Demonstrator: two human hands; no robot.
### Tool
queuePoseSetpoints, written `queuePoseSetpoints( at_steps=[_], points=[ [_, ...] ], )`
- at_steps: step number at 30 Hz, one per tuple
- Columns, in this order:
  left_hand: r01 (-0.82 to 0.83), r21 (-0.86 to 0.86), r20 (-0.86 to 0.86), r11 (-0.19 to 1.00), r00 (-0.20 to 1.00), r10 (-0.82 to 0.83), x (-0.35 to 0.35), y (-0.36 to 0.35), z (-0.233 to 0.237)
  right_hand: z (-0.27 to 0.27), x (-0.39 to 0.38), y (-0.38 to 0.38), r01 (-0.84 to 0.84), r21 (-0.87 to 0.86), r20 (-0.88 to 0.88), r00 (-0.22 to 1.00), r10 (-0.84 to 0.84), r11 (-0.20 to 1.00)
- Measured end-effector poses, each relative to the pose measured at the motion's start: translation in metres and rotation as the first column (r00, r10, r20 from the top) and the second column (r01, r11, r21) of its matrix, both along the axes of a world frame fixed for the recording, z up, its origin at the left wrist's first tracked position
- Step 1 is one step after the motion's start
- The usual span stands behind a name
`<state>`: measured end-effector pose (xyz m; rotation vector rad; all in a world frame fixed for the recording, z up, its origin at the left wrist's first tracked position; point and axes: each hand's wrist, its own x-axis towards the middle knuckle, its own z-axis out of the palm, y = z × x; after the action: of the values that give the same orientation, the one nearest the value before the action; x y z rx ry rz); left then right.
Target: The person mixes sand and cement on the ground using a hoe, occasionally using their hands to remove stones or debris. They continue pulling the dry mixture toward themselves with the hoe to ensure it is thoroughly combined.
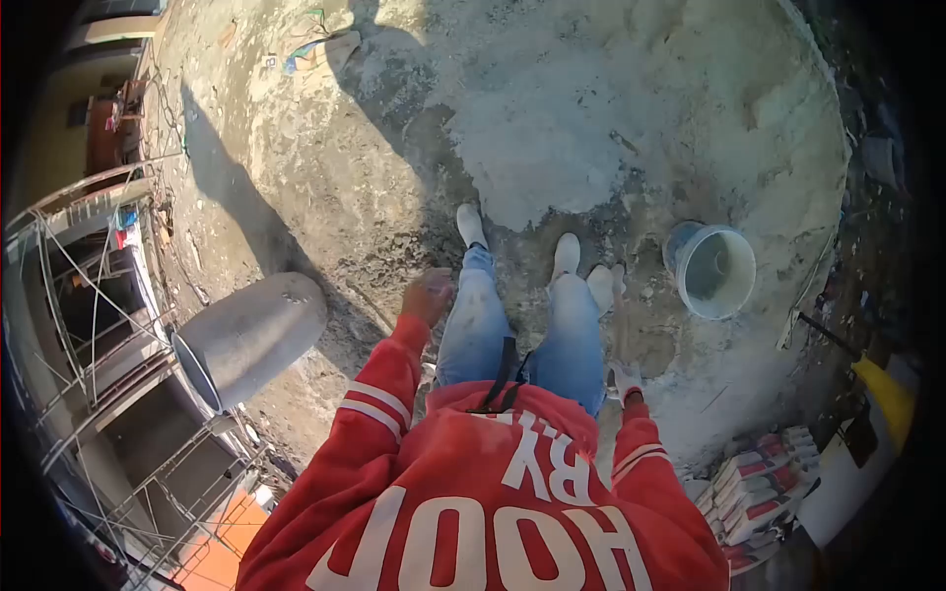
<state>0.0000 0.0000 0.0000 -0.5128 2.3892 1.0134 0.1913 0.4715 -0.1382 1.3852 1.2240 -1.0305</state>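
Two hands hang low here, one on either side of the jeans (473, 330), and it's the left hand (429, 297) out by the left thigh, fingers blurred, so I can't tell whether they are spread or curled. Over on the other side, the right hand (627, 381) drops beside the right leg, right at the near end of a pale shaft (619, 320)! Is it gripping? The fingers are too small to tell. That shaft runs forward along the ground (365, 217), between the right leg and the bucket (753, 271), its far end near the right shoe (567, 254). The bucket sits towards the ground's right edge, tilted in view, its mouth showing a grey inside. Across to the left edge, a grey barrel (256, 335) lies on its side, with scaffolding (96, 394) beyond it. Up ahead, past both shoes, spreads a smooth grey patch (542, 138), while a crumpled sack (330, 49) lies near the far left corner. Down in the near right corner, it's a stack of bags (759, 483), with something yellow (882, 399) just beyond!
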Motion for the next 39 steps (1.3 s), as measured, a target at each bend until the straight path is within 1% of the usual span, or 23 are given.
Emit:
queuePoseSetpoints(
  at_steps=[1,2,3,5,6,8,9,12,16,19,21,24,25,26,29,30,31,32,33,34,36,38,39],
  points=[
    [0.06,-0.043,-0.009,0.997,0.998,-0.06,0.01,0.028,0.032,-0.011,0.019,0.003,0.005,-0.049,-0.205,0.979,-0.015,0.999],
    [0.041,-0.041,-0.002,0.998,0.999,-0.041,0.027,0.048,0.048,-0.022,0.033,0.008,0.01,-0.109,-0.398,0.916,-0.053,0.994],
    [0.024,0.115,-0.048,0.993,0.999,-0.018,0.015,0.096,-0.016,-0.055,0.003,0.073,-0.05,0.005,-0.426,0.903,0.047,0.999],
    [-0.119,0.078,0.032,0.99,0.993,0.117,0.044,0.099,0.005,-0.093,0.013,0.062,-0.241,0.213,-0.386,0.87,0.308,0.947],
    [-0.199,0.09,0.097,0.976,0.977,0.19,0.065,0.098,0.017,-0.096,0.022,0.06,-0.309,0.163,-0.368,0.862,0.349,0.937],
    [-0.301,0.039,0.15,0.953,0.945,0.292,0.099,0.11,0.012,-0.101,0.012,0.099,-0.171,0.059,-0.339,0.923,0.181,0.983],
    [-0.335,0.004,0.184,0.942,0.926,0.329,0.118,0.113,0.007,-0.096,0.008,0.116,-0.158,0.036,-0.305,0.939,0.162,0.987],
    [-0.562,-0.022,0.231,0.827,0.802,0.551,0.177,0.122,-0.011,-0.063,-0.005,0.158,-0.344,0.06,-0.223,0.911,0.348,0.937],
    [-0.776,-0.088,0.28,0.624,0.582,0.763,0.242,0.141,-0.029,-0.028,-0.03,0.191,-0.617,0.106,-0.142,0.767,0.626,0.78],
    [-0.816,-0.169,0.381,0.552,0.463,0.801,0.296,0.155,-0.04,-0.018,-0.05,0.201,-0.789,0.133,-0.118,0.589,0.8,0.6],
    [-0.794,-0.233,0.343,0.562,0.474,0.811,0.339,0.156,-0.055,-0.017,-0.056,0.203,-0.869,0.156,-0.108,0.457,0.883,0.469],
    [-0.632,-0.464,0.445,0.62,0.439,0.781,0.408,0.122,-0.075,-0.019,-0.065,0.209,-0.945,0.193,-0.103,0.247,0.964,0.263],
    [-0.572,-0.535,0.443,0.622,0.437,0.783,0.433,0.1,-0.081,-0.019,-0.064,0.216,-0.957,0.211,-0.094,0.184,0.978,0.2],
    [-0.538,-0.549,0.524,0.64,0.375,0.765,0.454,0.066,-0.086,-0.02,-0.064,0.219,-0.964,0.228,-0.091,0.119,0.989,0.137],
    [-0.279,-0.713,0.509,0.643,0.424,0.749,0.518,-0.031,-0.1,-0.018,-0.065,0.234,-0.96,0.279,-0.085,-0.054,0.995,-0.029],
    [-0.195,-0.775,0.473,0.602,0.453,0.756,0.53,-0.063,-0.102,-0.015,-0.065,0.239,-0.953,0.296,-0.085,-0.095,0.992,-0.066],
    [-0.067,-0.798,0.498,0.598,0.485,0.719,0.543,-0.098,-0.103,-0.013,-0.066,0.244,-0.945,0.315,-0.086,-0.125,0.988,-0.092],
    [0.096,-0.842,0.484,0.53,0.568,0.666,0.556,-0.126,-0.106,-0.008,-0.068,0.25,-0.938,0.327,-0.085,-0.153,0.985,-0.118],
    [0.116,-0.836,0.508,0.537,0.534,0.676,0.572,-0.164,-0.112,-0.008,-0.07,0.249,-0.929,0.345,-0.081,-0.17,0.982,-0.132],
    [0.183,-0.848,0.504,0.498,0.568,0.651,0.594,-0.192,-0.118,-0.006,-0.071,0.25,-0.918,0.371,-0.065,-0.177,0.982,-0.142],
    [0.316,-0.796,0.605,0.516,0.458,0.652,0.626,-0.243,-0.131,0.003,-0.07,0.242,-0.892,0.436,-0.01,-0.134,0.991,-0.116],
    [0.296,-0.771,0.636,0.564,0.31,0.707,0.651,-0.271,-0.143,0.019,-0.07,0.231,-0.928,0.369,-0.106,0.003,0.994,0.043],
    [0.306,-0.756,0.652,0.579,0.269,0.709,0.67,-0.276,-0.151,0.026,-0.073,0.216,-0.916,0.399,-0.084,0.013,0.996,0.046]
  ],
)
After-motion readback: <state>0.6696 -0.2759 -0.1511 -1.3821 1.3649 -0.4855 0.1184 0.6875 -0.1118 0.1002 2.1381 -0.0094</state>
